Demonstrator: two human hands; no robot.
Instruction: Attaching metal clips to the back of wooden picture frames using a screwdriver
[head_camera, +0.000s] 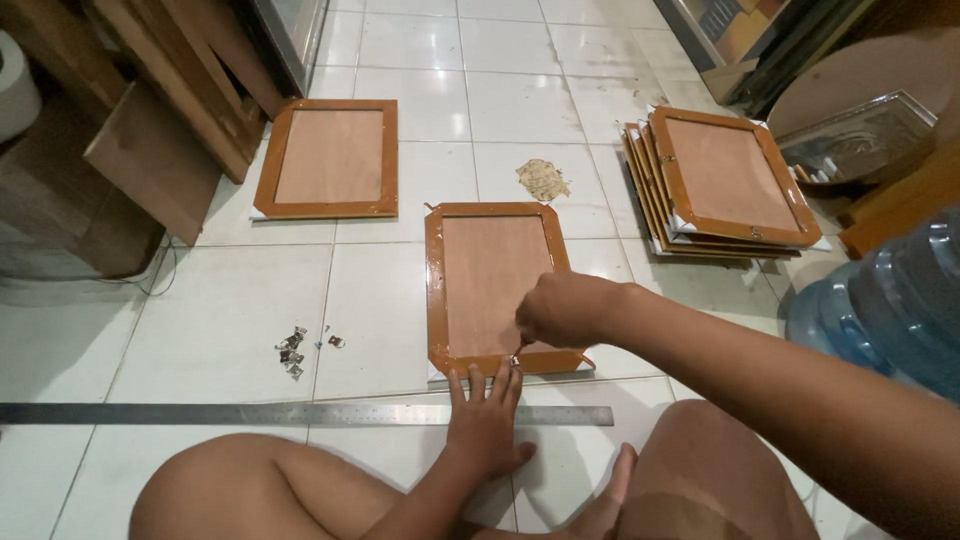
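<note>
The right hand (565, 310) hides whatever its grip pinches at the frame (495, 285)'s six o'clock edge; small metal bits (292, 352) at nine o'clock are too tiny to identify.

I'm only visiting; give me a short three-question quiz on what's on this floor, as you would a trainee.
1. True or false: the right hand works at the near edge of the middle frame.
2. What long metal thing lies under the left hand?
3. Where is the frame stack: A, left; B, right?

Key: 1 true. 2 the steel ruler. 3 B.
</note>
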